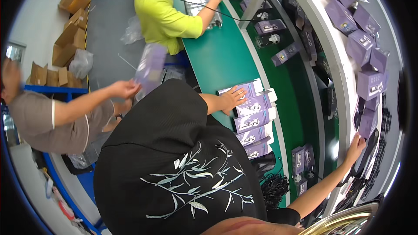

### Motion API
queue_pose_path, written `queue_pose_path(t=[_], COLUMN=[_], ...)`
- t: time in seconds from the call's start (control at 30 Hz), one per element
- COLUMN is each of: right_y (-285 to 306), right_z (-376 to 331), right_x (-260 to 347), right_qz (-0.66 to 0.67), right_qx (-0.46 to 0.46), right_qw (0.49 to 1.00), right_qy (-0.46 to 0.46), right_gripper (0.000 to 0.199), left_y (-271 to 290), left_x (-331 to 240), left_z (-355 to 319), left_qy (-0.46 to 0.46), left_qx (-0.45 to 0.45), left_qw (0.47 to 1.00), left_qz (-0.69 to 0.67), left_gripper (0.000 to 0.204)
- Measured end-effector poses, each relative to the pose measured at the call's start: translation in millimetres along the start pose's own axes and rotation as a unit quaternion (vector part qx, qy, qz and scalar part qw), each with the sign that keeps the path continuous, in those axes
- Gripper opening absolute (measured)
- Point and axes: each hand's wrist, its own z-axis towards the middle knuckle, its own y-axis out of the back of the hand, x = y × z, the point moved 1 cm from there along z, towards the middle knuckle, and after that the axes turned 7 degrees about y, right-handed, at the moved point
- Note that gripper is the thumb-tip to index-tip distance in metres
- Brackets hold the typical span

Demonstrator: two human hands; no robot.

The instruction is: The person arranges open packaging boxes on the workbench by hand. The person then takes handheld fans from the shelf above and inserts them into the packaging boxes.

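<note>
My left hand (pixel 234 100) lies with its fingers spread on the nearest end of a purple box (pixel 250 88) on the green bench. That box heads a row of several purple boxes (pixel 252 122), with white end flaps standing out on their right. Far to the right, my right hand (pixel 357 149) reaches up to the white shelf. Its fingers are closed at the lower edge of a purple box (pixel 369 123). Part of that grip is hidden by the hand itself.
More purple boxes (pixel 360 47) crowd the shelf. A green conveyor belt (pixel 278 95) carries boxes and small devices past the bench (pixel 207 56). Ahead, a person in a yellow shirt (pixel 165 15) handles silvery packs (pixel 198 4). At left, another person (pixel 65 117) holds a purple package (pixel 151 65). Cartons (pixel 69 41) stand behind.
</note>
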Motion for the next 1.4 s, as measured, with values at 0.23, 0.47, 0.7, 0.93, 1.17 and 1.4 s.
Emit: queue_pose_path(t=[0.23, 0.47, 0.7, 0.93, 1.17, 1.4], right_y=[1.3, 6.5, 8.9, 6.4, 9.5, 9.1], right_z=[-15.5, -13.6, -15.8, -19.6, -18.8, -19.0], right_x=[11.7, 22.3, 42.3, 45.6, 56.3, 63.3], right_qz=[0.009, 0.002, -0.023, -0.062, -0.053, -0.044], right_qx=[0.018, 0.025, 0.020, 0.002, 0.001, 0.005], right_qw=[1.000, 1.000, 1.000, 0.998, 0.998, 0.999], right_qy=[-0.014, 0.001, -0.004, 0.023, 0.021, 0.011], right_gripper=[0.069, 0.068, 0.064, 0.061, 0.061, 0.059], left_y=[-4.3, 4.4, 5.9, 1.7, 65.7, 99.7], left_x=[4.7, 6.2, 5.7, 8.1, 81.7, 160.3], left_z=[-2.9, -3.0, -1.5, -2.3, 68.0, 112.0], left_qy=[-0.021, -0.015, -0.008, -0.050, 0.077, 0.246], left_qx=[-0.004, 0.000, 0.005, -0.088, -0.291, -0.023], left_qw=[1.000, 1.000, 1.000, 0.992, 0.947, 0.955], left_qz=[0.002, -0.016, -0.006, -0.075, -0.108, -0.162], left_gripper=[0.117, 0.117, 0.115, 0.100, 0.077, 0.104])
